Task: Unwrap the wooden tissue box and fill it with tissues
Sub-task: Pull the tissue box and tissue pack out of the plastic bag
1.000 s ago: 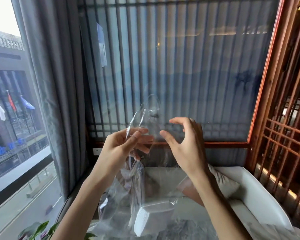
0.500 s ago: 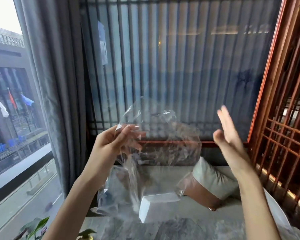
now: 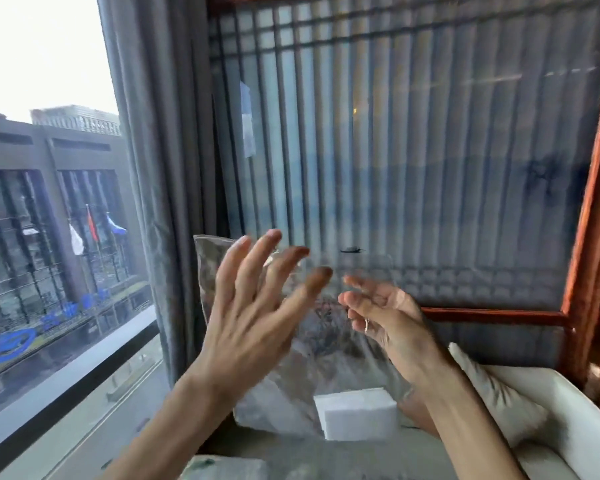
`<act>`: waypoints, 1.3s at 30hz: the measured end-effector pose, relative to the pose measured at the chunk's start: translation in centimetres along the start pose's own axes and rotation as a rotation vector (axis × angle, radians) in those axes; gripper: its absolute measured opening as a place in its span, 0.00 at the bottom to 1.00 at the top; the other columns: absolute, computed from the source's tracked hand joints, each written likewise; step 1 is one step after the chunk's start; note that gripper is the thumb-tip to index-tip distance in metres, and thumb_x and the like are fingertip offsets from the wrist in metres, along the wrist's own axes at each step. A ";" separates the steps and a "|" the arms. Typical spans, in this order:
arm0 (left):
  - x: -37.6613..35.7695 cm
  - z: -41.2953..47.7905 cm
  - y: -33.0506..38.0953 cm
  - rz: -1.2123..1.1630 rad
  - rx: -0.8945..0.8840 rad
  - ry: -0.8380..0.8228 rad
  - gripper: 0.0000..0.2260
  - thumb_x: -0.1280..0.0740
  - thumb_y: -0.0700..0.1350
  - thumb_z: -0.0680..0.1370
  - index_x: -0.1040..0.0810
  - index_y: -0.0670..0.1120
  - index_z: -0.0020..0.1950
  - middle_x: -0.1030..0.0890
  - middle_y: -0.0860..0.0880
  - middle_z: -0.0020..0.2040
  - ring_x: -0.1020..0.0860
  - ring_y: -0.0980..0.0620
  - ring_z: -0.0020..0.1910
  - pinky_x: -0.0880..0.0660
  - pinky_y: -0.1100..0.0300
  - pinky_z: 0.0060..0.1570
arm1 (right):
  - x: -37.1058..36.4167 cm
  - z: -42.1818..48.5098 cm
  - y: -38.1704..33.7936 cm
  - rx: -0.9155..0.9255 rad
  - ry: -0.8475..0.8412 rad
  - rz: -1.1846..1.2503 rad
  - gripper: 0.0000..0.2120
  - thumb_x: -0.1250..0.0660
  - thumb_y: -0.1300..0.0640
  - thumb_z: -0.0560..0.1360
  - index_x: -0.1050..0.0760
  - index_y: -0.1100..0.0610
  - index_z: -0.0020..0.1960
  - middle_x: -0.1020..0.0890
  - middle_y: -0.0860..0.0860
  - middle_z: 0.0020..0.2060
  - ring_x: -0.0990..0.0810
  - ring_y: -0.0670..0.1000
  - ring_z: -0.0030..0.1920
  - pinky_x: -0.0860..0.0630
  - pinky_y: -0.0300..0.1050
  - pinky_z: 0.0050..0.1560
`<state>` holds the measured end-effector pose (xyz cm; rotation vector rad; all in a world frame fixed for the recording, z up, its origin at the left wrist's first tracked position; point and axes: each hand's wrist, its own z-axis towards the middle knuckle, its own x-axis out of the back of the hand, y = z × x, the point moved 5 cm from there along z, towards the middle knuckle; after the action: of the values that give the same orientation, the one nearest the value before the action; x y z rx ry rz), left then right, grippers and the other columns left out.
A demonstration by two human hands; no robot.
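Behind the hands, a slatted wooden screen (image 3: 413, 161) and a grey curtain (image 3: 156, 174) close off the view, with a window at nine o'clock. Both hands are raised in front of it. The left hand's (image 3: 248, 317) fingers (image 3: 267, 251) are spread wide and nothing is pinched between them; the right hand's (image 3: 387, 318) fingers (image 3: 355, 284) are loosely curled and apart, the palm turned up, and nothing is gripped there either. A ring-like glint is seen on the right hand.

Between and behind the two hands a clear plastic wrapper (image 3: 312, 348) stands crumpled, its top edge near the left fingertips; whether it is touched by either hand cannot be told through the blur. At six o'clock from the hands a white block of tissues (image 3: 355, 414) lies at the foot of the wrapper on the pale desk (image 3: 378, 455). The wooden tissue box itself is not made out in this view. A white cushioned seat (image 3: 551, 410) is seen at four o'clock.

The wrapper is judged very light, limp and slippery; it would best be pinched at its top edge. The tissue block is judged soft and compressible, and is best taken by its two long sides so that the stack is kept together.
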<state>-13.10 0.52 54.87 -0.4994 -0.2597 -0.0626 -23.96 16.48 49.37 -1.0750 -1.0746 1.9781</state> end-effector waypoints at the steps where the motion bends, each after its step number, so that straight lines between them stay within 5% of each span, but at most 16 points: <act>1: -0.5 1.0 -0.2 0.010 -0.070 -0.093 0.27 0.24 0.50 0.71 0.27 0.52 0.68 0.26 0.46 0.66 0.37 0.41 0.72 0.43 0.41 0.72 | -0.5 0.1 -0.4 0.007 -0.034 -0.040 0.19 0.22 0.57 0.60 0.16 0.56 0.51 0.14 0.54 0.39 0.19 0.46 0.33 0.22 0.35 0.35; 6: -1.2 5.9 -1.8 -0.204 -0.233 -0.382 0.18 0.36 0.63 0.73 0.20 0.54 0.55 0.20 0.55 0.51 0.26 0.49 0.54 0.34 0.54 0.55 | -0.4 -0.4 -2.4 0.072 -0.069 -0.187 0.18 0.23 0.62 0.64 0.19 0.60 0.53 0.15 0.54 0.36 0.20 0.47 0.32 0.24 0.37 0.34; 11: -1.7 8.9 -1.1 -0.405 -0.359 -0.492 0.07 0.30 0.51 0.76 0.18 0.49 0.47 0.18 0.53 0.45 0.22 0.50 0.48 0.25 0.54 0.50 | 1.0 -1.2 -4.4 0.120 -0.037 -0.216 0.14 0.26 0.68 0.68 0.19 0.61 0.52 0.16 0.54 0.35 0.21 0.46 0.31 0.25 0.35 0.32; 17: -1.9 12.2 -4.4 -0.728 0.194 -0.520 0.02 0.26 0.44 0.73 0.16 0.47 0.43 0.17 0.55 0.38 0.21 0.60 0.36 0.24 0.65 0.40 | 1.1 -3.3 -3.7 0.081 0.000 -0.285 0.22 0.23 0.61 0.62 0.22 0.64 0.55 0.15 0.55 0.39 0.22 0.49 0.34 0.27 0.36 0.32; 19: -2.0 12.3 -4.8 -0.861 0.253 -0.712 0.01 0.28 0.44 0.75 0.17 0.49 0.46 0.16 0.57 0.40 0.21 0.64 0.38 0.26 0.73 0.39 | 0.7 -3.7 -3.0 0.055 -0.005 -0.277 0.23 0.23 0.60 0.62 0.22 0.63 0.55 0.14 0.52 0.36 0.20 0.46 0.33 0.26 0.35 0.32; 21: -1.2 12.3 -4.4 -1.012 0.228 -0.860 0.07 0.29 0.47 0.76 0.19 0.53 0.53 0.16 0.57 0.48 0.19 0.64 0.48 0.24 0.71 0.47 | 0.4 -3.9 -2.7 0.047 -0.009 -0.279 0.22 0.23 0.58 0.61 0.20 0.57 0.54 0.14 0.51 0.34 0.21 0.44 0.31 0.26 0.34 0.32; 23: 0.1 13.0 -3.9 -0.955 0.159 -0.794 0.15 0.31 0.61 0.73 0.22 0.60 0.57 0.19 0.60 0.53 0.22 0.64 0.55 0.26 0.64 0.52 | 0.3 -4.0 -2.7 0.057 -0.004 -0.269 0.21 0.22 0.57 0.62 0.20 0.55 0.54 0.14 0.51 0.34 0.21 0.44 0.31 0.26 0.34 0.33; 26: 1.4 13.3 -0.8 -0.480 -0.142 -0.591 0.24 0.39 0.74 0.68 0.26 0.63 0.57 0.24 0.64 0.52 0.31 0.61 0.55 0.36 0.58 0.55 | 0.2 -4.2 -2.8 0.072 0.001 -0.247 0.18 0.22 0.61 0.65 0.20 0.56 0.55 0.14 0.53 0.36 0.19 0.44 0.33 0.25 0.34 0.33; 28: 1.2 12.6 1.9 -0.294 -0.327 -0.528 0.24 0.41 0.74 0.69 0.25 0.61 0.55 0.25 0.62 0.53 0.32 0.58 0.56 0.38 0.57 0.57 | 0.1 -4.4 -2.8 0.072 0.006 -0.252 0.18 0.24 0.65 0.68 0.21 0.57 0.56 0.14 0.53 0.38 0.19 0.44 0.33 0.25 0.34 0.33; 33: 0.3 12.2 4.0 -0.264 -0.505 -0.357 0.08 0.34 0.59 0.76 0.21 0.56 0.46 0.22 0.58 0.44 0.25 0.55 0.48 0.32 0.59 0.49 | 0.1 -5.1 -2.9 0.058 0.035 -0.334 0.16 0.23 0.62 0.69 0.21 0.54 0.54 0.13 0.56 0.39 0.20 0.48 0.35 0.24 0.36 0.35; 36: -0.4 14.1 2.0 -0.457 -0.149 -0.389 0.04 0.32 0.51 0.77 0.19 0.54 0.44 0.23 0.59 0.41 0.26 0.59 0.39 0.32 0.63 0.40 | -0.1 -5.7 -3.0 0.073 0.028 -0.308 0.14 0.25 0.65 0.69 0.20 0.56 0.53 0.15 0.52 0.34 0.20 0.46 0.34 0.24 0.34 0.34; 39: -2.0 14.8 -0.5 -0.815 0.198 -0.629 0.10 0.35 0.53 0.79 0.19 0.49 0.45 0.18 0.54 0.40 0.22 0.60 0.36 0.28 0.63 0.39 | 0.7 -5.9 -3.7 0.109 0.050 -0.253 0.15 0.26 0.68 0.69 0.21 0.60 0.54 0.16 0.49 0.31 0.19 0.42 0.32 0.24 0.33 0.33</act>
<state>-18.50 7.21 67.11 -0.1756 -1.0665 -0.6728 -18.57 20.84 50.35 -0.8802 -1.0099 1.7781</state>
